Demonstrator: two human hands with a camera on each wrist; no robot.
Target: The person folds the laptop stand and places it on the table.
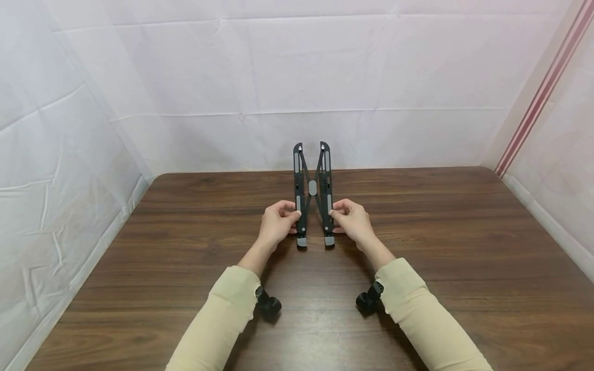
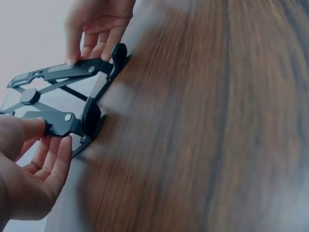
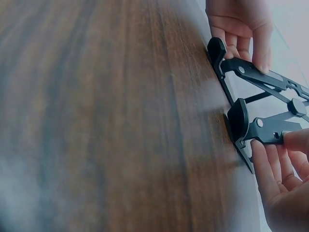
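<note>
A black folding stand (image 1: pixel 313 193) with grey pads and crossed struts rests on the wooden table (image 1: pixel 417 247), its far end raised. My left hand (image 1: pixel 278 221) pinches its left rail near the front foot, thumb on top and fingers underneath. My right hand (image 1: pixel 351 220) pinches the right rail the same way. In the left wrist view the stand (image 2: pixel 63 96) stretches between the near left hand (image 2: pixel 29 164) and the far right hand (image 2: pixel 96 29). From the right wrist, the stand (image 3: pixel 260 106) has the right hand (image 3: pixel 285 183) below it and the left hand (image 3: pixel 241 29) above.
White cloth walls (image 1: pixel 278 82) close in the table at the back and on both sides. A red-striped strip (image 1: pixel 543 93) runs up the right corner. Cream sleeves (image 1: pixel 223 319) cover both forearms, each with a black wrist camera mount (image 1: pixel 269 304) under it.
</note>
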